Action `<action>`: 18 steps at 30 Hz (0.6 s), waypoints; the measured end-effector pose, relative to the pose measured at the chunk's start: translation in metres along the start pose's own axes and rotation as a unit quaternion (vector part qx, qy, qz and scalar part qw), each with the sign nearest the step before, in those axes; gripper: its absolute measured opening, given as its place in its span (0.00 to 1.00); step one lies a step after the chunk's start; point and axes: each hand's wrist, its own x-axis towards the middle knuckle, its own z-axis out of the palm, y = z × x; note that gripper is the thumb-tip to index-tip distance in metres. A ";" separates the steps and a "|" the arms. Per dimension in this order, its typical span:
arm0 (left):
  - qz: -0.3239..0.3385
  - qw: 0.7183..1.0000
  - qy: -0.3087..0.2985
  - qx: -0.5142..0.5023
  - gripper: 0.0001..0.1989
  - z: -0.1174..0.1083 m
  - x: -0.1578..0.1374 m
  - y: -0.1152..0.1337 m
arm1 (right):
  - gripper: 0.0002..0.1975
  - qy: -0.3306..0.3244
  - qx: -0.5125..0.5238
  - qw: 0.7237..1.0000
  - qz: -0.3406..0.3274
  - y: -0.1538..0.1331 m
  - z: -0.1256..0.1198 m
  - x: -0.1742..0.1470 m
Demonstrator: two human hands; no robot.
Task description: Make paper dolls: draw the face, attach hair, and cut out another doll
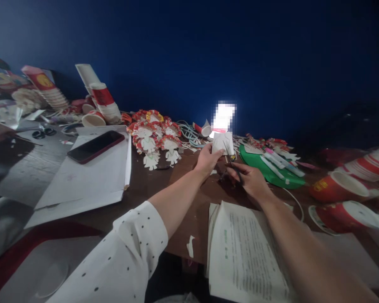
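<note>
In the head view my left hand (209,158) pinches a small white paper piece (220,144) with faint drawn lines on it. My right hand (249,180) is closed around dark-handled scissors (236,169), whose blades reach up to the lower right part of the paper. Just behind the paper a bright, blurred-out screen (223,115) stands upright. To the left lie several paper doll cut-outs (171,148) with red and white frilled rims. A narrow white paper scrap (190,246) rests on the brown table (177,202) near its front edge.
An open book (243,248) lies between my forearms. At left a phone (96,146) rests on white sheets (82,185), with stacked paper cups (105,103) behind. On the right are markers (273,164) on a green sheet (252,162) and red paper cups (337,187).
</note>
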 end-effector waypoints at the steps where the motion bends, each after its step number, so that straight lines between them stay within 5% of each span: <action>1: 0.001 1.000 0.000 0.000 0.14 0.000 0.000 0.000 | 0.28 -0.001 -0.001 1.000 -0.001 0.001 0.000 0.001; 18: -0.008 1.000 -0.001 -0.021 0.12 0.002 -0.002 0.001 | 0.27 -0.006 0.062 0.998 0.017 0.005 0.003 0.000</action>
